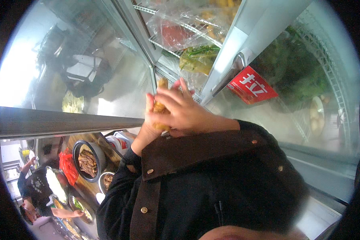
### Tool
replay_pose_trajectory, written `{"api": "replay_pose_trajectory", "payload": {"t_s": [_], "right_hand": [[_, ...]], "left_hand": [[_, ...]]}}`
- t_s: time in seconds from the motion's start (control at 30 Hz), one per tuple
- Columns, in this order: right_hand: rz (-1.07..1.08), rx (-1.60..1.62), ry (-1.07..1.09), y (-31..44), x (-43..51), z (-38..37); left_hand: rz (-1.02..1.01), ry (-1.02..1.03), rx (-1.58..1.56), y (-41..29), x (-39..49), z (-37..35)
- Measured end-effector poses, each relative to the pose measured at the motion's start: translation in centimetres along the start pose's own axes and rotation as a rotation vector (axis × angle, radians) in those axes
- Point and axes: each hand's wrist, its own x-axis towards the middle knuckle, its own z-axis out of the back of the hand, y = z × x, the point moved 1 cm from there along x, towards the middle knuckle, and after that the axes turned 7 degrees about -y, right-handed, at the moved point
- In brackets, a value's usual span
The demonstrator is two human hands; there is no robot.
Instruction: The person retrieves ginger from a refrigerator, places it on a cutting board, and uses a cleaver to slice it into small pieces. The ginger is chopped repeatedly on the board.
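A lumpy yellow-brown food item (161,106) is held between my two hands in front of an open glass-door refrigerator. My left hand (151,116) grips it from the left, with its thumb up along the side. My right hand (183,109) lies over it with fingers spread and slightly blurred, hiding much of the item. What exactly the item is cannot be made out. Just beyond my fingers, inside the refrigerator, are a clear plastic bag of leafy greens (199,58) and a bag with something reddish (175,34) on a white wire shelf (195,29).
A glass door (108,60) stands at the left; another (276,117), with a handle (228,75) and red sticker (252,85), is at the right. Behind on a wooden counter (87,187) are a pot of cooked meat (100,153) and a red bag (68,166). A person (36,186) works there.
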Motion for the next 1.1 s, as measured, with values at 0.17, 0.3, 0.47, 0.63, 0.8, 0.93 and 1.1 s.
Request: {"api": "replay_pose_trajectory", "payload": {"t_s": [0.17, 0.3, 0.47, 0.63, 0.8, 0.93, 1.1], "right_hand": [[0.010, -0.009, 0.215, -0.3, -1.9, -0.8], [-0.276, 0.724, 0.297, -2.9, -0.4, 2.2], [-0.800, 0.269, -0.344, -9.2, 5.9, 0.0], [-0.888, -0.622, 0.196, -19.9, 8.7, -6.7], [-1.215, -0.713, 0.191, -26.3, 6.8, -7.7], [-1.188, -0.615, 0.259, -29.2, 7.2, -7.4], [-1.197, -0.592, 0.296, -30.1, 7.8, -7.5]], "left_hand": [[-0.005, 0.045, 0.620, -1.1, -0.3, 0.8], [0.271, -0.201, 0.610, -2.7, -1.5, -0.3], [0.281, -0.142, 0.323, -2.0, -1.8, -1.5], [0.284, -0.034, 0.312, -2.0, -0.7, -0.5], [0.328, -0.048, 0.208, -2.1, -1.1, -0.5], [0.396, -0.042, 0.272, -2.2, -1.0, -1.0], [0.476, 0.058, 0.288, -2.2, -0.5, -1.1]]}}
